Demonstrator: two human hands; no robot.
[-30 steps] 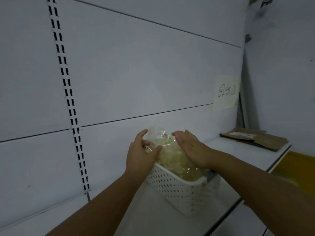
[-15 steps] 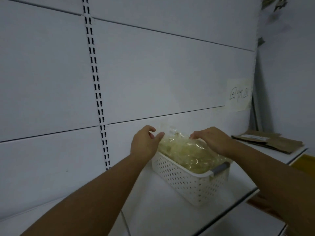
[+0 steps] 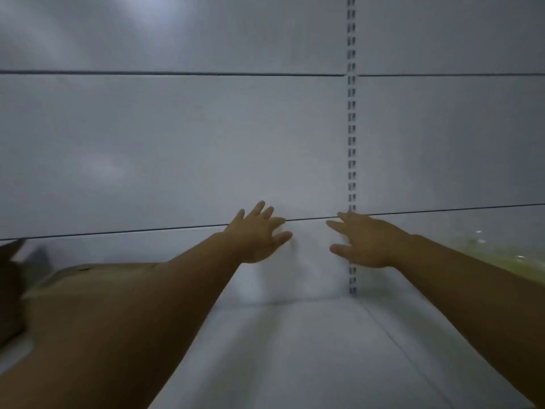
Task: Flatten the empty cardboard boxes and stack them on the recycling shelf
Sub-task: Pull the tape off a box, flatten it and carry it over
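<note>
Taking the slotted upright (image 3: 351, 143) in the back wall as the marker, the cardboard box (image 3: 97, 276) lies far to its left, at the left edge of the view, resting on the white shelf (image 3: 295, 349) and partly hidden behind the left forearm. Its outline is smeared by blur, so I cannot tell whether it is already flat or still standing open.

Nearer the upright, still to its left, the left hand (image 3: 259, 234) is spread wide with fingers apart and nothing in it. Just at the upright, the right hand (image 3: 365, 243) is likewise open and empty, fingers pointing left. Both hover above the shelf in front of the wall panel.

Far to the right of the upright, a yellowish plastic bag (image 3: 501, 255) shows at the edge, blurred.

The box is probably light and fairly stiff along its panels but weak at the folds, with a dry surface that gives good grip. Taking it by two opposite edges, one hand on each, should suit pressing it flat.
</note>
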